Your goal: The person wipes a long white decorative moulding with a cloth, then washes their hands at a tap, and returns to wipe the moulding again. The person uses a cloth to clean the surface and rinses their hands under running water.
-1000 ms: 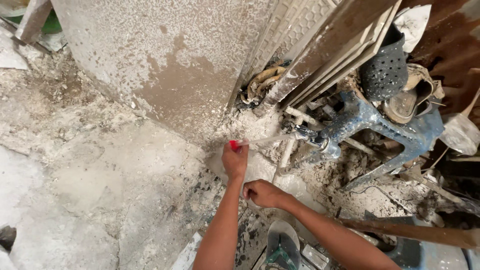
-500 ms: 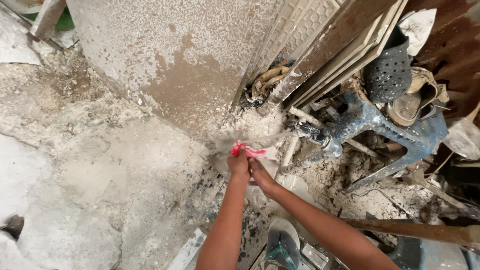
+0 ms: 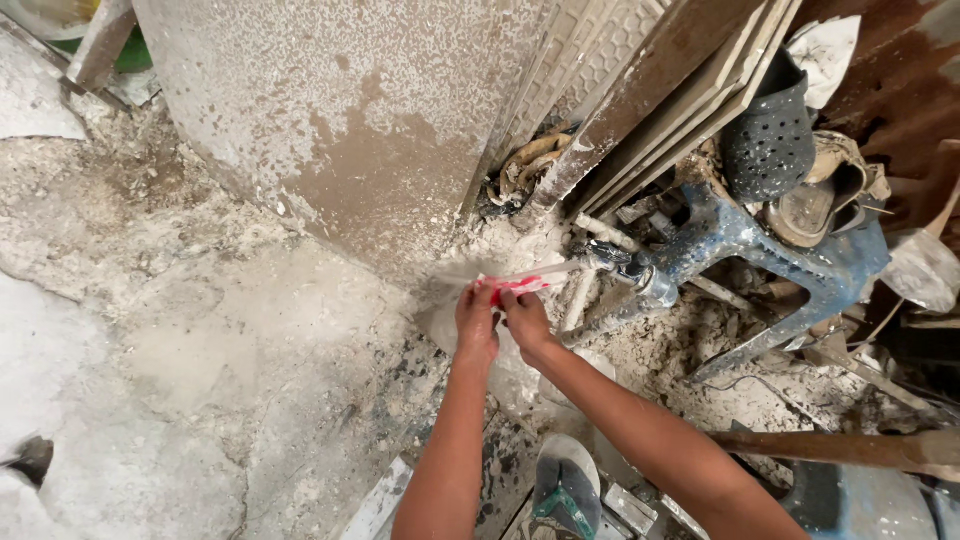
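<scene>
- We had both hands together on a small red object (image 3: 517,287); our left hand (image 3: 476,322) closed on its near end and our right hand (image 3: 524,318) pinched it beside the left, so it stayed under the water.
- From 3 o'clock of the red object, a thin stream of water (image 3: 548,270) ran to it out of a metal tap (image 3: 632,277).
- Behind the tap, at 3 o'clock, a blue plastic stool (image 3: 790,262) lay tipped in the rubble.
- At 12 o'clock a stained concrete wall (image 3: 340,120) rose, with long tiles (image 3: 660,90) leaning against it.
- At 6 o'clock our sandalled foot (image 3: 565,490) stood on the wet, gritty floor (image 3: 200,330).
</scene>
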